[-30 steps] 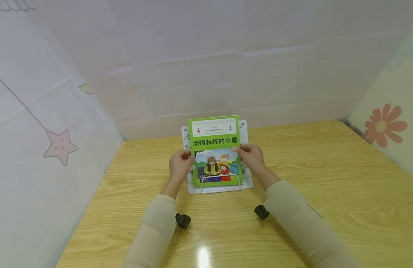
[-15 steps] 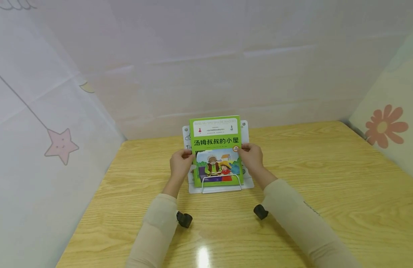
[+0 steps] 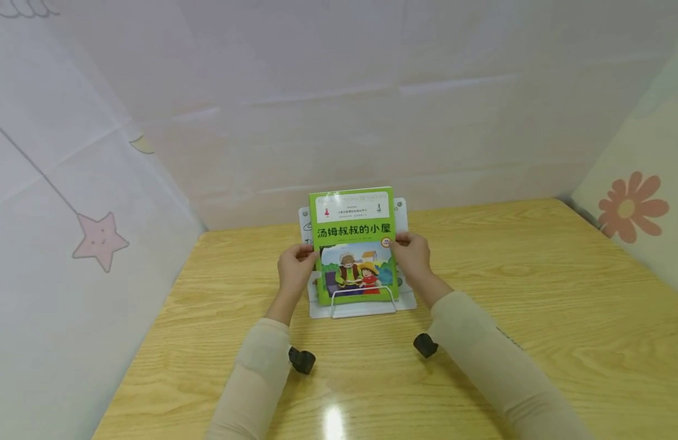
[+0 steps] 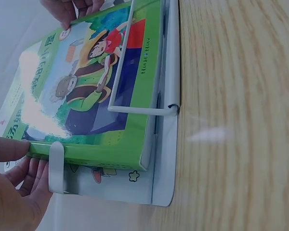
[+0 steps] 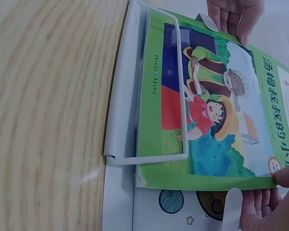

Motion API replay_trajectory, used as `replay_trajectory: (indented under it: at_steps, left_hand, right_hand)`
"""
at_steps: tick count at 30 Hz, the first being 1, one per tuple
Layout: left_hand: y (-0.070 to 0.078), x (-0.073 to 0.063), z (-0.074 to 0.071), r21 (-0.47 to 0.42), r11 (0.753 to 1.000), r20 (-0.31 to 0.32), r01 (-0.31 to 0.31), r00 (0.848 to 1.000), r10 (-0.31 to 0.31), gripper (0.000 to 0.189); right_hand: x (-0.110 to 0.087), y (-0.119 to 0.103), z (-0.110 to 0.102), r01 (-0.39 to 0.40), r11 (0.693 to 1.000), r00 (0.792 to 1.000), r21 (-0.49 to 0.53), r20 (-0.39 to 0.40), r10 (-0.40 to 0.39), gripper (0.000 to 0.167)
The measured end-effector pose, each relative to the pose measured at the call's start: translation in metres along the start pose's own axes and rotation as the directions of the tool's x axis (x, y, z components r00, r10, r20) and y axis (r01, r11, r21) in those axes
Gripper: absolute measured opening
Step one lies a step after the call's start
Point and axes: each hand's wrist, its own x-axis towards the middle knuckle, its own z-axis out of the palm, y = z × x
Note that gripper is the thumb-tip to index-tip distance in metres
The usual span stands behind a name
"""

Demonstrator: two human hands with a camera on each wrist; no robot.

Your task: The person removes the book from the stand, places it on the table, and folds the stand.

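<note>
A green picture book [image 3: 357, 229] stands tilted back against a white book stand [image 3: 407, 302] printed with small drawings. Along its lower cover runs the stand's white wire bar [image 3: 363, 288]. My left hand [image 3: 295, 269] pinches the book's left edge, thumb on the cover and fingers behind it. On the opposite edge my right hand [image 3: 415, 256] pinches it the same way, near a round badge [image 5: 274, 165]. Next to my left fingers, a white side tab [image 4: 57, 166] of the stand overlaps the book's edge. A matching tab [image 5: 232, 209] shows beside my right fingers.
The stand rests on a wood-grain table [image 3: 509, 275]. Behind the table hangs a pale backdrop [image 3: 372, 122], with a pink star [image 3: 99, 239] on its left side and a red flower [image 3: 627, 208] on its right. Small black devices [image 3: 302, 361] sit at both wrists.
The book has risen very slightly within the stand, and my right hand has moved up a little with it. Both hands keep their grip; the stand stays in place.
</note>
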Motion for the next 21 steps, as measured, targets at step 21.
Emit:
replay_trajectory:
  at_steps: [21]
  left_hand:
    - [0.002, 0.007, -0.005, -0.155, 0.987, 0.012, -0.05, 0.999, 0.053, 0.016]
  right_hand:
    - [0.001, -0.011, -0.001, 0.132, 0.991, 0.991, -0.015, 0.006, -0.132, 0.02]
